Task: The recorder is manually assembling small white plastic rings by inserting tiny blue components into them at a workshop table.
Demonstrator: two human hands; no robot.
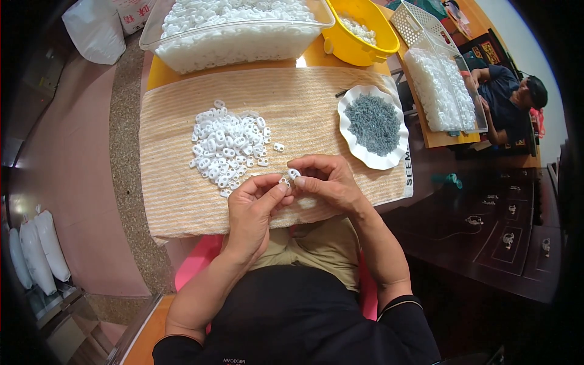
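Observation:
Close together over the towel's near half, my two hands pinch small pieces. Between the thumb and fingers of my left hand [258,198] is a small white plastic piece with holes [284,181]. My right hand [331,182] grips another rounded white plastic piece [294,174] right beside it; I cannot tell whether the two are joined. A loose pile of white two-holed plastic pieces [228,146] lies just beyond my left hand, with one stray piece [278,147] at its right. A white scalloped plate [344,125] at the right holds many small grey-blue pieces [372,125], perhaps springs.
A striped towel [304,91] covers the table. Behind it stand a clear bin [237,39] of white pieces and a yellow basin [383,45]. Another person [508,91] sits at the far right by a second clear bin [435,85]. White bags [36,249] stand at the left.

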